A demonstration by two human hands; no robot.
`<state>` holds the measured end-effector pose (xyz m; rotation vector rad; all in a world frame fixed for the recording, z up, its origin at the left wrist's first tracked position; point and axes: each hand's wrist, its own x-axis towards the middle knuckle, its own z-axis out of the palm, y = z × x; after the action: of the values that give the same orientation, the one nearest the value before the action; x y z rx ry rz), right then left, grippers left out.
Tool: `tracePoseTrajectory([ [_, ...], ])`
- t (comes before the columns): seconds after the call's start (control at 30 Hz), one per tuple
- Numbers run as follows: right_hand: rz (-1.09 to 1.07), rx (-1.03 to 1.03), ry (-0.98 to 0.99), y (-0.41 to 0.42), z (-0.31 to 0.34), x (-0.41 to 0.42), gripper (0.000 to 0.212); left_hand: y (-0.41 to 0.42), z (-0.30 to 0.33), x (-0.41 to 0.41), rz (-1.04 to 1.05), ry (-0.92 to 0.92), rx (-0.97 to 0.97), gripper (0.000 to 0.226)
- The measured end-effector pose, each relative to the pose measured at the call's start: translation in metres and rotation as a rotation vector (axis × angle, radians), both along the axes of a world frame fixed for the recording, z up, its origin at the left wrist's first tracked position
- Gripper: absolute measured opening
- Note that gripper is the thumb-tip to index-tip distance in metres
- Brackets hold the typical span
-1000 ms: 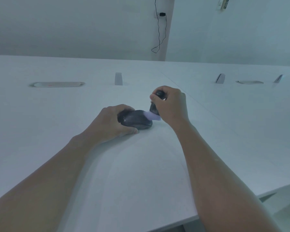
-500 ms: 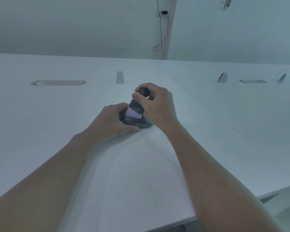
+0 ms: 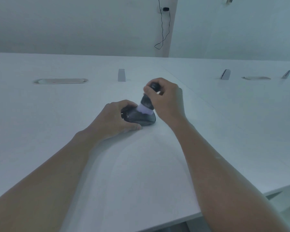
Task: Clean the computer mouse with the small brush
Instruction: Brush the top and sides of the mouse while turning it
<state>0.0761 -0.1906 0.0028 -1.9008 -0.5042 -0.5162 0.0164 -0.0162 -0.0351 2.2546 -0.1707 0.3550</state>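
A dark computer mouse (image 3: 141, 118) lies on the white table (image 3: 141, 173) near its middle. My left hand (image 3: 114, 119) grips the mouse from the left side, thumb along its near edge. My right hand (image 3: 166, 99) is closed around the dark handle of a small brush (image 3: 146, 102) held nearly upright. The brush's pale bristles press on the top of the mouse. Part of the mouse is hidden under my left fingers.
A long cable slot (image 3: 60, 80) is set in the table at the back left. Small grey brackets (image 3: 121, 75) (image 3: 225, 74) stand at the back. A seam runs diagonally to the right. The table's front edge (image 3: 182, 220) falls off at the lower right.
The brush swept from the mouse's right end leftward over its top, then came back toward the middle, now more upright. My left hand kept its hold.
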Motion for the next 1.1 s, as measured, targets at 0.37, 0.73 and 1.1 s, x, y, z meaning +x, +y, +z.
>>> tracePoseTrajectory([
  [0.37,-0.038,-0.029,0.032,-0.004,-0.003,0.011,0.006,-0.001,0.001,-0.001,0.000,-0.003,0.018,0.050],
  [0.73,0.125,-0.039,-0.082,0.014,-0.001,-0.014,0.006,-0.005,0.000,0.001,0.048,0.001,0.042,0.037],
  [1.1,-0.116,-0.092,-0.053,-0.004,-0.006,0.008,0.008,-0.005,-0.001,-0.002,0.016,-0.024,0.021,0.053],
])
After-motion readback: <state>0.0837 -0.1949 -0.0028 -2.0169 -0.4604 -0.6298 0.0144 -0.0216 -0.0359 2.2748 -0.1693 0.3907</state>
